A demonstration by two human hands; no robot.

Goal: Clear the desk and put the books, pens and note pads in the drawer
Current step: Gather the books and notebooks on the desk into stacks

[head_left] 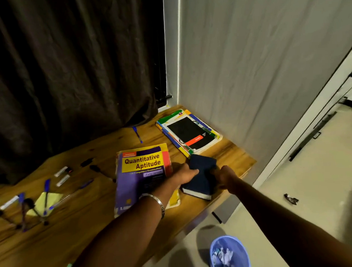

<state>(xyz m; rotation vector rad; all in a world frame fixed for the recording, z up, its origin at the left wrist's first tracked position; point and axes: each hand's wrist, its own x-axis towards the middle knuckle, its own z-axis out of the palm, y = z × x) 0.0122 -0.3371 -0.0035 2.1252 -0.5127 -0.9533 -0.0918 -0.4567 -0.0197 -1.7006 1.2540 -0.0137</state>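
Lower right of frame: round blue plastic waste bin (229, 254) on pale floor, crumpled paper inside.

Lower centre: two bare forearms reaching up-frame over wooden desk top (78, 222); thin metal bangle (160, 204) on left wrist.

Centre right: left hand (186, 174) laid over left edge of small dark navy hardcover book (201, 178), fingers curled onto cover. Right hand (225, 175) at book's right edge, fingers wrapped round it. Book gripped from both sides, near desk's right front edge; whether lifted or resting flat cannot be told. Motion blur on both hands.

Just left of navy book: thick purple-and-yellow paperback titled "Quantitative Aptitude" (141, 175), flat on desk, partly under left forearm.

Lower left of frame: yellow square sticky-note pad (48, 200) with several blue ballpoint pens (46, 191) crossed over it; white marker-like pens (62, 175) and small black caps (86, 162) scattered just above, apart from each other.

Centre, farther up: single blue pen (138, 135) lying alone, between paperback and desk's rear edge.

Upper right of desk: stack of colourful softcover books (192, 119) against pale wall, black-and-white pad with orange label (190, 133) on top.

Upper left of frame: dark brown curtain (67, 67) behind desk. Right of frame: grey-white wall (259, 69).
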